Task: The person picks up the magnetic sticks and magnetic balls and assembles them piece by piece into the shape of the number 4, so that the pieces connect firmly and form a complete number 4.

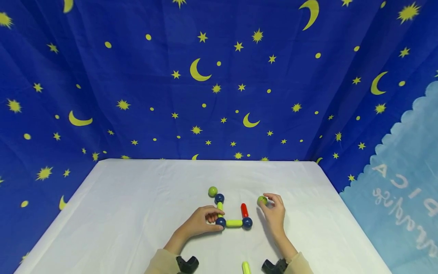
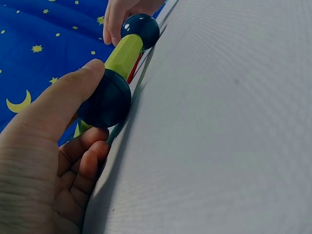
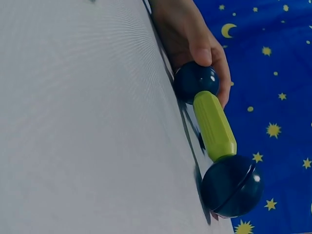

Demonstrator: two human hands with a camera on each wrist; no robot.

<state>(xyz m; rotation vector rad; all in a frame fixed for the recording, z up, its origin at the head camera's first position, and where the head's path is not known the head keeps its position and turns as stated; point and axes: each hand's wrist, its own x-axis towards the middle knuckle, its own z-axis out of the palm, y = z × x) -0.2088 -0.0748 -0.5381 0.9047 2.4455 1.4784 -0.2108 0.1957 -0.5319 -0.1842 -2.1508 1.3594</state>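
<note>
My left hand (image 1: pixel 202 220) grips the near-left dark blue ball (image 2: pixel 105 100) of a joined ball-and-stick piece, thumb on its near side. From that ball one yellow-green rod (image 1: pixel 220 207) runs away to another blue ball (image 1: pixel 219 198). A second yellow-green rod (image 1: pixel 234 223) leads right to a third blue ball (image 3: pixel 232 186), where a red rod (image 1: pixel 244 210) points away from me. Right of the red rod, my right hand (image 1: pixel 275 213) pinches a green ball (image 1: pixel 262 200) between thumb and fingers. In the right wrist view this hand is almost wholly hidden.
Another green ball (image 1: pixel 213 191) sits right beside the far blue ball. A loose yellow-green rod (image 1: pixel 246 267) lies at the near edge of view, between the forearms. White cloth covers the table (image 1: pixel 137 190); a blue star-patterned curtain (image 1: pixel 219 102) stands behind it.
</note>
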